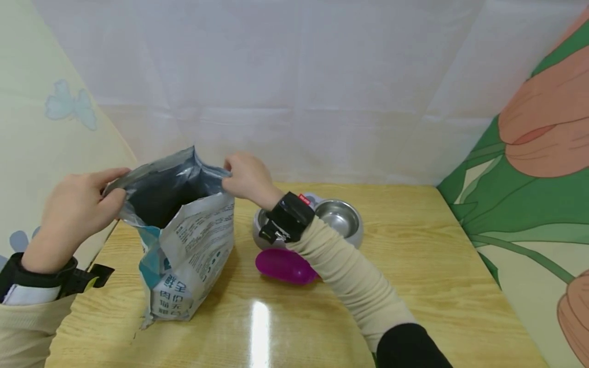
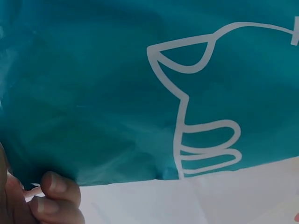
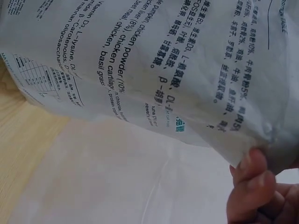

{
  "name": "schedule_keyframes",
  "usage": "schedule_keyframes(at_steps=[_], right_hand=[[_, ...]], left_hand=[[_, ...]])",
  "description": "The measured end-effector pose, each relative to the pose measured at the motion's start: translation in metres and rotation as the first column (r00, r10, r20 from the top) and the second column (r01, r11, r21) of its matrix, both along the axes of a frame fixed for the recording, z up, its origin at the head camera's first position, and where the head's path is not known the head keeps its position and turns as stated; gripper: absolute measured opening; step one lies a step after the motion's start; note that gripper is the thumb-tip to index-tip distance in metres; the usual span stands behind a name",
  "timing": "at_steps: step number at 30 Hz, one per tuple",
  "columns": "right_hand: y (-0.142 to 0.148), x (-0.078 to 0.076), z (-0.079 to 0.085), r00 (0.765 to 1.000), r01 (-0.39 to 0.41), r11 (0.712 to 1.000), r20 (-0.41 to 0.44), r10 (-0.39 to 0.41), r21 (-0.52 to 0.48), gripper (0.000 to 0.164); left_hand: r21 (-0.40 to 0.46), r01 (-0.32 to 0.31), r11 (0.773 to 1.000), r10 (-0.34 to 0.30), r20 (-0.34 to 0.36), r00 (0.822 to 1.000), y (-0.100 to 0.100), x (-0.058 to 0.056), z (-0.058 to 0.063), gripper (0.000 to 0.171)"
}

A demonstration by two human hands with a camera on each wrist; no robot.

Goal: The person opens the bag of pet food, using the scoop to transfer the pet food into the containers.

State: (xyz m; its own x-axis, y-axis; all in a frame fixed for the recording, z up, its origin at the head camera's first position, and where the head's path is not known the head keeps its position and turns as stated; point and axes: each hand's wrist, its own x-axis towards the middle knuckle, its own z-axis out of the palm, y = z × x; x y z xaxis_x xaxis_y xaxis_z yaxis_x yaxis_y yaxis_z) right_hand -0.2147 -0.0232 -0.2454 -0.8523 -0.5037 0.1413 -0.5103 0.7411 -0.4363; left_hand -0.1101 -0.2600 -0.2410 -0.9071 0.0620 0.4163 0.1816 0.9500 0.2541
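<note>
A cat food bag (image 1: 198, 255), white and teal with a silvery lining, stands upright on the table with its mouth spread wide. My left hand (image 1: 75, 209) pinches the left side of its rim, thumb inside the near edge. At the opposite side of the rim, my right hand (image 1: 250, 179) grips the bag's edge between thumb and fingers. The left wrist view shows the bag's teal face (image 2: 103, 102) with a white line drawing, and fingertips (image 2: 57, 183) at its edge. Printed text covers the white side (image 3: 131, 60) in the right wrist view. The inside is dark.
A magenta scoop (image 1: 285, 266) lies on the wooden table (image 1: 414, 286), partly under my right forearm. Behind it sits a grey double pet bowl (image 1: 356, 237) with metal insets, partly hidden by the right wrist. A white sheet (image 1: 294, 92) hangs along the table's back.
</note>
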Motion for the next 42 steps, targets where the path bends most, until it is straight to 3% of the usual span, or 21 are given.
schedule_keyframes(at_steps=[7, 12, 21, 31, 42], right_hand=[[-0.001, -0.002, 0.002, 0.999, -0.021, 0.999, 0.024, 0.021, 0.024, 0.018], [-0.010, -0.007, 0.011, 0.995, -0.086, 0.992, 0.052, 0.082, 0.096, 0.014], [-0.027, -0.015, 0.014, 0.989, -0.137, 0.980, -0.033, 0.143, 0.145, 0.035], [-0.028, -0.014, 0.007, 0.992, -0.065, 0.986, -0.098, 0.080, 0.152, 0.043], [-0.024, -0.017, 0.006, 0.997, 0.001, 0.990, -0.077, 0.010, 0.142, 0.042]], left_hand=[[0.012, 0.007, 1.000, -0.006, -0.043, 0.999, 0.002, 0.001, -0.002, 0.042], [0.055, 0.032, 0.998, -0.028, -0.074, 0.997, 0.005, 0.004, -0.002, 0.040], [0.038, 0.076, 0.996, -0.071, -0.116, 0.991, 0.013, 0.006, -0.003, 0.037], [0.059, 0.080, 0.995, -0.071, -0.138, 0.988, 0.017, 0.007, -0.003, 0.037], [0.077, 0.071, 0.994, -0.061, -0.124, 0.990, 0.017, 0.009, -0.004, 0.038]])
